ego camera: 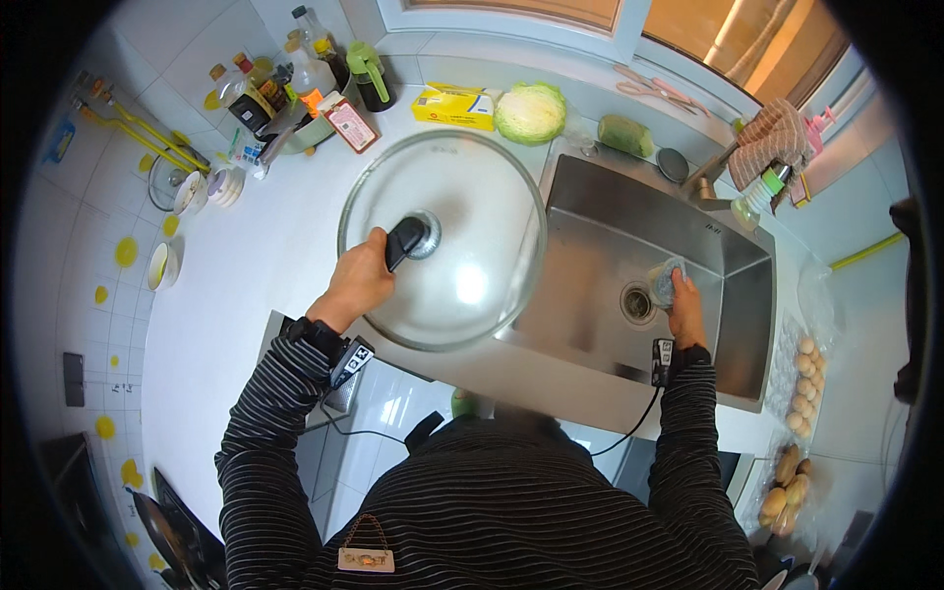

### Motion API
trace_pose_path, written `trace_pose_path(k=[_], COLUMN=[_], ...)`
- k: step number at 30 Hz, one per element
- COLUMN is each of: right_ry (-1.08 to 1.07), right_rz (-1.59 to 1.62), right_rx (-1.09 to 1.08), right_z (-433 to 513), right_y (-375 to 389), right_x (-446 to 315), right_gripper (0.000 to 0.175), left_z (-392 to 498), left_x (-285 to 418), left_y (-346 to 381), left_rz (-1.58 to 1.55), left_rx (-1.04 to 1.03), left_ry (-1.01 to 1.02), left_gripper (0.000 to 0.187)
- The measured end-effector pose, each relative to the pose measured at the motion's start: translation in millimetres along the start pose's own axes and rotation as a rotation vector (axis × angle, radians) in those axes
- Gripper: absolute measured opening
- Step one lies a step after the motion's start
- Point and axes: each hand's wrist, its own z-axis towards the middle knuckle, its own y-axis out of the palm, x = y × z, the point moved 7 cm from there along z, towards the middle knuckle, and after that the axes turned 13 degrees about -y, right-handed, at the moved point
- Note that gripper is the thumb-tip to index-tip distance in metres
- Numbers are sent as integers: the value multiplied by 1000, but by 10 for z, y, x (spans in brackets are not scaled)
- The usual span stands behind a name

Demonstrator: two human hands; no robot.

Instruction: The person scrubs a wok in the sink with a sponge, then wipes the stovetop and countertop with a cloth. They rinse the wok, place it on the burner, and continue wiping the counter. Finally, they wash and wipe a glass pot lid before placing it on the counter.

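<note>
My left hand (363, 280) grips the black handle of a large round glass pot lid (472, 184), tilted over the white countertop (243, 243) and reaching the left rim of the sink. In my right hand (684, 306) is a greyish sponge or scrubbing pad (666, 280), held over the stainless steel sink (590, 258) just right of the drain (637, 302). Behind the sink stands a faucet (708, 181) with a brown striped cloth (773, 144) over it and a green-and-white nozzle at its end.
Along the back stand bottles (247, 99), a green-lidded jug (371, 77), a yellow box (453, 107), a cabbage (531, 113) and a cut green gourd or melon (625, 136). Small bowls (162, 265) sit at left. Eggs (805, 383) and bagged produce (785, 494) lie right of the sink.
</note>
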Motion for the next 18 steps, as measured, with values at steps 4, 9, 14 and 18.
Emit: trace_pose_path(k=[4, 9, 14, 18], right_ry=[252, 252, 532, 623], right_rz=[571, 907, 1193, 1107], right_rx=[25, -122, -51, 46], right_z=[-139, -264, -277, -271], right_y=[342, 871, 1309, 1455], right_x=[-143, -650, -635, -442], right_gripper=[30, 44, 50, 48], left_z=[77, 191, 295, 326], left_x=[26, -18, -47, -72], left_y=[186, 367, 487, 538], left_rz=[110, 138, 199, 235], left_rx=[-92, -155, -160, -166], left_ry=[55, 19, -29, -56], left_gripper=[20, 24, 26, 24])
